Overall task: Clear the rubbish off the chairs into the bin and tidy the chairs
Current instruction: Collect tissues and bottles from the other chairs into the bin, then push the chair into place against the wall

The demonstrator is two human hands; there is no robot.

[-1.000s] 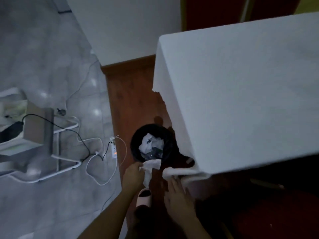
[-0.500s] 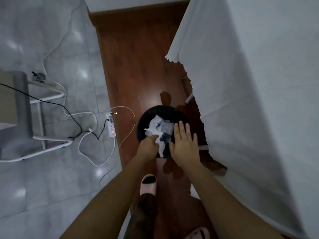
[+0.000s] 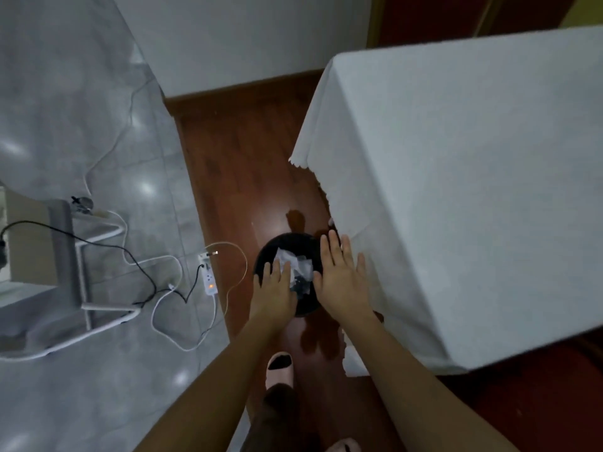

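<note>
- The left hand (image 3: 274, 288) lies flat, palm down, over the 8 o'clock side of the black bin (image 3: 293, 240), fingers straight and a little apart, gripping nothing.
- Its fingertips reach over the crumpled white paper (image 3: 295, 261) in the bin; whether they touch it I cannot tell.
- The right hand (image 3: 342, 278) is spread wide, palm down, over the bin's 3 o'clock rim, holding nothing.
- The bin stands on the wooden floor, with the cloth-covered table (image 3: 456, 190) at its 3 o'clock.
- A power strip (image 3: 207, 272) lies at the bin's 9 o'clock, and a pink slipper (image 3: 279, 370) at its 6 o'clock.
</note>
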